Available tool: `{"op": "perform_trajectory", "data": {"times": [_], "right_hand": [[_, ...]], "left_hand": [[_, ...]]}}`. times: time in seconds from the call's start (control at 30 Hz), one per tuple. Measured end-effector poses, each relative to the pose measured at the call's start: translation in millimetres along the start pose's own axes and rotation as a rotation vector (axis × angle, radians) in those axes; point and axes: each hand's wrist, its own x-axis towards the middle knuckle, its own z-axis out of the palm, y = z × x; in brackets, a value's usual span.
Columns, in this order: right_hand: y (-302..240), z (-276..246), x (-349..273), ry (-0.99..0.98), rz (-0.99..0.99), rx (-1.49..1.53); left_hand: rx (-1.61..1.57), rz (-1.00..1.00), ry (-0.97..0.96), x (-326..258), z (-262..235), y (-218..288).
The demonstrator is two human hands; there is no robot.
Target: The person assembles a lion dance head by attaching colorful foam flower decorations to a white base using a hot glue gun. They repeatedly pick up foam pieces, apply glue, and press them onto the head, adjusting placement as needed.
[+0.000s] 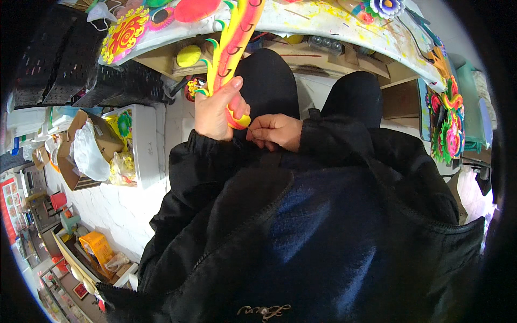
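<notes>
My left hand (214, 112) is wrapped round the lower part of a long painted craft piece (237, 46). The piece is yellow with a pink-red band, dark curved marks and pointed green-tipped fins along one edge. It stands roughly upright above my lap, and its top runs out of view over the worktable. A rounded yellow-and-red end shows below my fist. Close beside that end, my right hand (277, 131) is closed in a pinch, fingertips at or almost at the tip. Whatever lies between those fingertips is too small to make out.
A paint-stained white worktable (312, 19) curves ahead, with a yellow-and-red floral ornament (125, 35) and a blue-white flower (385, 6) on it. Its shelf holds a yellow disc (188, 55). Left are black crates (121, 75) and a cardboard box (107, 134); colourful ornaments (449, 126) hang right.
</notes>
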Motion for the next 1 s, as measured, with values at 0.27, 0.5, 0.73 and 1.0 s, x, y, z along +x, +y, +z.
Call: {"op": "perform_trajectory", "data": {"times": [0.27, 0.5, 0.73, 1.0], "right_hand": [[5, -2, -3, 0.013, 0.029, 0.031], [3, -2, -6, 0.041, 0.012, 0.004], [14, -3, -7, 0.060, -0.064, 0.024], [15, -6, 3, -0.022, -0.120, -0.061]], "left_hand": [[-0.036, -0.013, 0.034, -1, 1, -10], [-0.140, -0.047, 0.058, 1, 5, -14], [-0.139, -0.016, 0.036, -2, 4, -21], [-0.030, 0.007, -0.032, -6, 4, -5]]}}
